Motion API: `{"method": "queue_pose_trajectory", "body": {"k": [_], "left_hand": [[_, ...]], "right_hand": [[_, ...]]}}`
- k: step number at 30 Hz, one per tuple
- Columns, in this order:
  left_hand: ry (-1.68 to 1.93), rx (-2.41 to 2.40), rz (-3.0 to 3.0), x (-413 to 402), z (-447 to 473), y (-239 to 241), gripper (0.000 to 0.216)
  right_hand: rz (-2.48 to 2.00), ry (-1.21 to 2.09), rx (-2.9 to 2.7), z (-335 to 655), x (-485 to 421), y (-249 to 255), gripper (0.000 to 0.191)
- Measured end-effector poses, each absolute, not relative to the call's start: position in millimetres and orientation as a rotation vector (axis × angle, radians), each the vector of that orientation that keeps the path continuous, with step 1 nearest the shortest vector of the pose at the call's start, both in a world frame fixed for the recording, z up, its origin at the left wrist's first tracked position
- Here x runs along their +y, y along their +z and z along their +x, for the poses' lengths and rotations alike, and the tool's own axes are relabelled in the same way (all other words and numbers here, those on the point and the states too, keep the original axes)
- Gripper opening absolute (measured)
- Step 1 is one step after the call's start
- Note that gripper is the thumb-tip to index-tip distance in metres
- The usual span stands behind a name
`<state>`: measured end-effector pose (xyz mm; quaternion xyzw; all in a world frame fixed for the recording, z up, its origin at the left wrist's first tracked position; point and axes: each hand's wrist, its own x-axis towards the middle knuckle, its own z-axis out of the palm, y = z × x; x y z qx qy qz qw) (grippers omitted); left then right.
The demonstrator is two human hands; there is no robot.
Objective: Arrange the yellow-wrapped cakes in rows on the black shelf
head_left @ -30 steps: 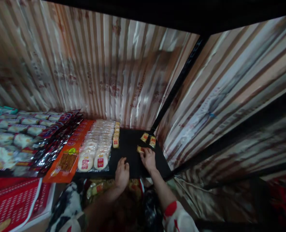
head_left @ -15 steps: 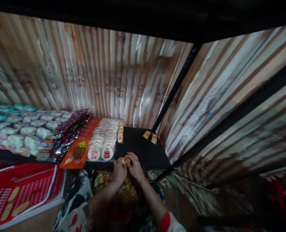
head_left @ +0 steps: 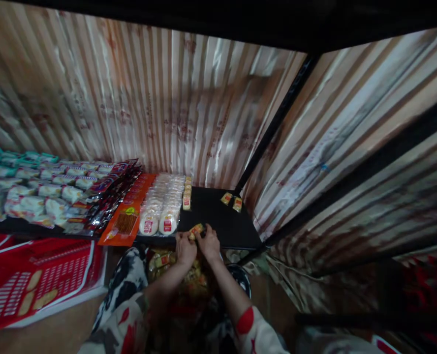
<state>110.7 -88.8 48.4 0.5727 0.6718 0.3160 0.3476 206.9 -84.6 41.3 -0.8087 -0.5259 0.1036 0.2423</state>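
My left hand point(head_left: 184, 247) and my right hand point(head_left: 208, 242) meet at the front edge of a black shelf point(head_left: 218, 226). Both pinch a small yellow-and-red wrapped snack point(head_left: 196, 230) between their fingers, just above the shelf. A column of the same small snacks point(head_left: 186, 194) stands along the right side of the white round cakes point(head_left: 163, 206). Two loose small snacks point(head_left: 232, 201) lie near the shelf's back right corner. Below my hands an open bag of more wrapped snacks point(head_left: 167, 268) rests in my lap.
Left of the cakes lie an orange packet point(head_left: 127, 216), dark glossy packets point(head_left: 104, 196) and rows of white-and-teal packets point(head_left: 26, 189). A red basket point(head_left: 37, 282) sits at lower left. Corrugated metal sheets point(head_left: 189, 108) wall the back and right, with a black post point(head_left: 273, 128) at the corner.
My right hand drew back from the loose snacks at the back right carrying one, and joined my left hand at the shelf's front edge. The camera view drifted slightly.
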Motion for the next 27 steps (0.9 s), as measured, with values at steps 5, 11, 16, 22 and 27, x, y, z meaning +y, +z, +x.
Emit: {"method": "queue_pose_trajectory", "body": {"k": [5, 11, 16, 22, 27], "left_hand": [[0.764, 1.631, 1.584, -89.1, 111.8, 51.5, 0.032], [0.947, 1.580, 1.550, -83.1, 114.3, 41.8, 0.032], [1.028, 1.487, 1.398, -71.3, 120.8, 33.4, 0.041], [1.037, 1.492, 1.365, -49.0, 121.6, 34.6, 0.045], [1.046, 1.466, 1.331, -32.1, 119.0, 33.8, 0.042]], "right_hand": [[-2.195, 0.522, -1.430, 207.5, -79.4, 47.5, 0.041], [-1.911, 0.721, -1.156, 209.2, -71.0, 34.5, 0.030], [-1.628, 0.827, -1.027, 208.3, -50.0, 26.1, 0.026], [-1.650, 0.723, -1.143, 208.0, -14.4, 23.2, 0.025], [-1.734, 0.567, -1.289, 202.4, 9.4, 25.8, 0.027]]}}
